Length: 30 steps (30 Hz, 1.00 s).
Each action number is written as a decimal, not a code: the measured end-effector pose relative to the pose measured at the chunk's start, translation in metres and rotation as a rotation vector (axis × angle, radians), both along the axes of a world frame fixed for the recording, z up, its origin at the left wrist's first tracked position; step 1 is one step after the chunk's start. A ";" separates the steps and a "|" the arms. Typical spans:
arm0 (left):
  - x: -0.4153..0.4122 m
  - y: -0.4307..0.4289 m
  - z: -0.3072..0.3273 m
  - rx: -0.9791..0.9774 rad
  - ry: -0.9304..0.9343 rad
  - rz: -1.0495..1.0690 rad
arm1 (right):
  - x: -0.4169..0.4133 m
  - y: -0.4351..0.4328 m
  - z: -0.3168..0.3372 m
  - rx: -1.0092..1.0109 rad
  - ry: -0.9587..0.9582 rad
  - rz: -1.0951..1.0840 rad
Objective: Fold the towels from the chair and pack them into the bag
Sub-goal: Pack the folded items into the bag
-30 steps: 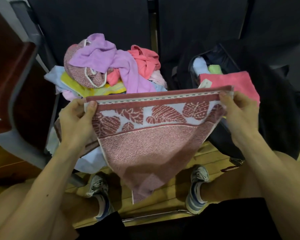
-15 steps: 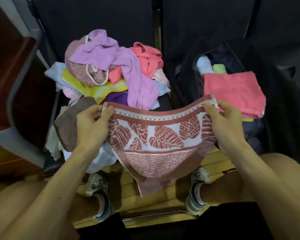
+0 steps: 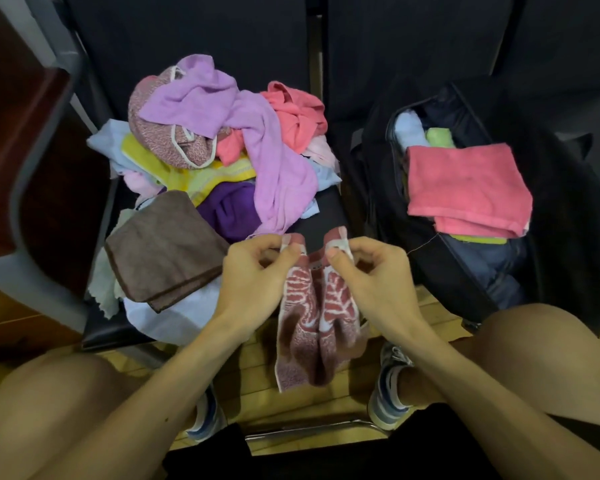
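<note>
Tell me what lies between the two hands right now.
In the head view, only the leaf-patterned towel itself: its top edge sags between the left hand and the right hand, each pinching a corner.

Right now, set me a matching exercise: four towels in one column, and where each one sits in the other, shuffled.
Towels:
1. leaf-pattern towel
2. brown towel
3. folded pink towel
4. lilac towel

Places:
A. on top inside the bag
B. draped loose over the heap on the chair
C. pinched between the left hand and right hand
D. folded at the heap's front left

Pairs: 1-C, 2-D, 3-A, 4-B
</note>
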<state>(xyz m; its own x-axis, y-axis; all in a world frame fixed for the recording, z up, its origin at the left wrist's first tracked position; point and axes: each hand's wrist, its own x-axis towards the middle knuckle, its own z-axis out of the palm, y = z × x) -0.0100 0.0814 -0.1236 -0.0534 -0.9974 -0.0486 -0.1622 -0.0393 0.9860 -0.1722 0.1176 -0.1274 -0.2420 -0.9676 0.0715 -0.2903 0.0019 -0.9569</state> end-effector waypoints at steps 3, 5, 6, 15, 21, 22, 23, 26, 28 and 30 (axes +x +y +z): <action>-0.006 0.004 0.002 0.018 0.029 -0.012 | 0.008 0.000 -0.002 -0.014 0.040 0.009; -0.008 0.005 0.002 0.014 0.028 -0.028 | 0.013 0.001 -0.001 -0.019 0.054 0.032; -0.009 0.006 0.002 0.005 0.020 -0.037 | 0.015 0.002 -0.001 -0.020 0.059 0.048; -0.010 0.011 0.004 -0.025 -0.038 -0.047 | 0.017 0.004 0.002 0.005 0.080 0.157; -0.007 0.010 0.008 -0.032 -0.113 -0.068 | 0.011 0.003 0.003 0.122 0.059 0.312; -0.006 0.009 0.007 -0.047 -0.132 -0.076 | 0.010 0.001 0.004 0.167 -0.015 0.314; -0.005 0.007 0.006 -0.066 -0.144 -0.082 | 0.009 -0.001 0.006 0.212 -0.108 0.298; -0.001 0.002 0.004 -0.135 -0.170 -0.089 | 0.000 -0.009 0.007 0.287 -0.294 0.197; 0.002 -0.001 0.004 -0.164 -0.160 -0.105 | -0.007 -0.013 0.004 0.302 -0.323 0.094; 0.004 -0.004 0.008 -0.164 -0.078 -0.138 | -0.012 -0.017 -0.003 0.322 -0.324 -0.023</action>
